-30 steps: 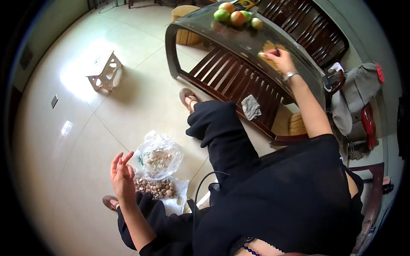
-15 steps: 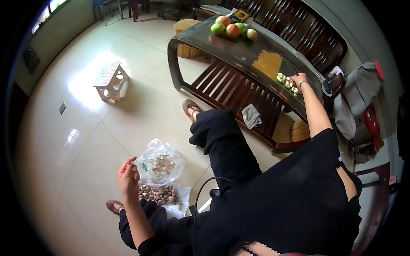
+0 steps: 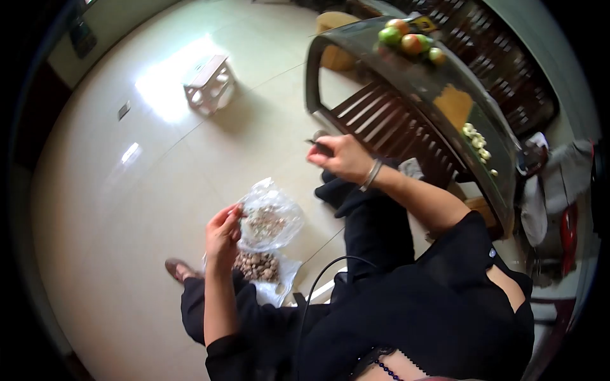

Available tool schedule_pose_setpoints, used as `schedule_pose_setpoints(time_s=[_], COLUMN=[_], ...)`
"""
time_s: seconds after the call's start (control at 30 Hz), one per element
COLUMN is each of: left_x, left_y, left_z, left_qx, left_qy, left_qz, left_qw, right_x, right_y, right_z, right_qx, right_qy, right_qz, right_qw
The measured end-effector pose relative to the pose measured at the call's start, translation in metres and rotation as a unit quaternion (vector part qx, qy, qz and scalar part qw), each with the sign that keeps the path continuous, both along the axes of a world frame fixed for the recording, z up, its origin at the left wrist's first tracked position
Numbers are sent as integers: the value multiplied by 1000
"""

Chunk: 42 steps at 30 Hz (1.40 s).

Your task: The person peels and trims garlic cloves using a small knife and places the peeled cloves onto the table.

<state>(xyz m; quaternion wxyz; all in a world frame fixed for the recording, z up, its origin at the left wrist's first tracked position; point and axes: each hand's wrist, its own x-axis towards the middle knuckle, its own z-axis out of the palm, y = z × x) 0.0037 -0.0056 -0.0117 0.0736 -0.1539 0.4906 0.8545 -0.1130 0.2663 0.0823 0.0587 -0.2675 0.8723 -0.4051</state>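
Note:
My right hand (image 3: 343, 157), with a bracelet at the wrist, is in the air over my knee, closed around a small dark knife-like tool (image 3: 323, 148). My left hand (image 3: 223, 232) has its fingers pinched together; what they hold, if anything, I cannot make out. Just right of that hand, a clear plastic bag (image 3: 289, 216) lies open on the floor with pale peelings (image 3: 265, 222) in it. Nearer to me, small round brown bulbs (image 3: 259, 265) are heaped on another plastic bag (image 3: 289, 274). Whitish peeled pieces, like garlic cloves (image 3: 478, 143), lie on the low table.
The dark low table (image 3: 381, 60) with a slatted shelf stands at the right, with several red and green fruits (image 3: 412, 44) on top. A small stool (image 3: 210, 84) stands on the tiled floor (image 3: 159, 197). A dark cable (image 3: 311, 293) loops across my lap.
My right hand has left the pale pieces on the table and come back toward my left hand. The left hand has moved slightly up and right in view. The view has shifted too.

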Motion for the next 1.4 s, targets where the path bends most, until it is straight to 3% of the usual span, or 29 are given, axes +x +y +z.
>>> schedule_pose_setpoints(time_s=[0.17,0.33,0.53,0.73,0.93,1.2,1.4], left_x=[1,-2,-4,-6,-5,-4,-3], left_y=[-2,-4,4,8,11,0,-2], left_z=[13,13,18,25,22,22,26], left_qx=[4,39,30,-5,-48,130,148], left_qy=[-14,5,31,12,25,21,-9], left_qz=[4,24,17,28,54,13,17], left_qw=[1000,999,999,1000,997,991,989], right_x=[10,10,10,8,15,18,19], right_y=[-87,-106,-118,-115,-111,-113,-116], right_z=[-49,-72,-74,-73,-73,-64,-67], right_qx=[-65,-143,-154,-179,-166,-57,-56], right_qy=[-108,-238,-236,-318,-224,-31,48], right_qz=[90,124,150,147,154,195,226], right_qw=[988,953,948,919,948,979,971])
